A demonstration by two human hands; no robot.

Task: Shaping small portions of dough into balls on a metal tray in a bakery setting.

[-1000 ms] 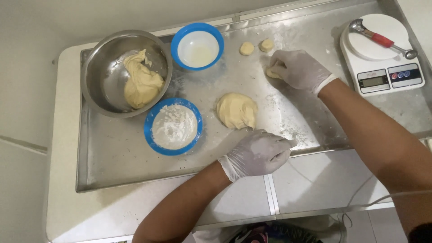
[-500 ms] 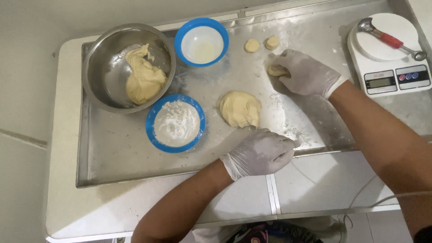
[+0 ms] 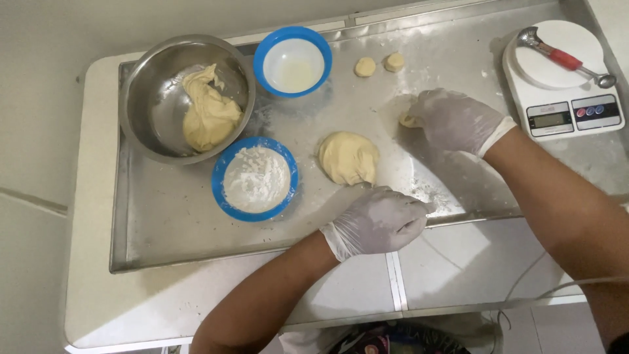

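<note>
Stainless-steel tray (image 3: pixel 196 229), shallow and rectangular, lies on a white tiled counter (image 3: pixel 458 262); its surface is dusted with flour.

Right hand (image 3: pixel 455 121), in a thin whitish glove, palm down on the tray, fingers curved over a small piece of yellow dough (image 3: pixel 409 120). Only the edge of the piece shows at the fingertips; the hand covers and presses it rather than gripping it.

Left hand (image 3: pixel 380 221), gloved alike, loosely curled at the tray's near rim, fingers bent inward. Whether anything lies inside the curl cannot be told.

Flattened dough mound (image 3: pixel 348 157), pale yellow, on the tray just beyond the left hand and apart from the right hand.

Two small dough rounds (image 3: pixel 379 64), side by side near the tray's far edge, well apart from both hands.

Steel mixing bowl (image 3: pixel 147 124), far left corner of the tray, with a mass of dough (image 3: pixel 208 111) inside.

Blue-rimmed bowl of white flour (image 3: pixel 255 178), just beside the steel bowl and left of the mound.

Blue-rimmed bowl (image 3: pixel 293 60), white inside, with little in it, at the far edge.

White kitchen scale (image 3: pixel 563 98), right of the tray, with a red-handled metal scoop (image 3: pixel 563 58) lying across its platform.
</note>
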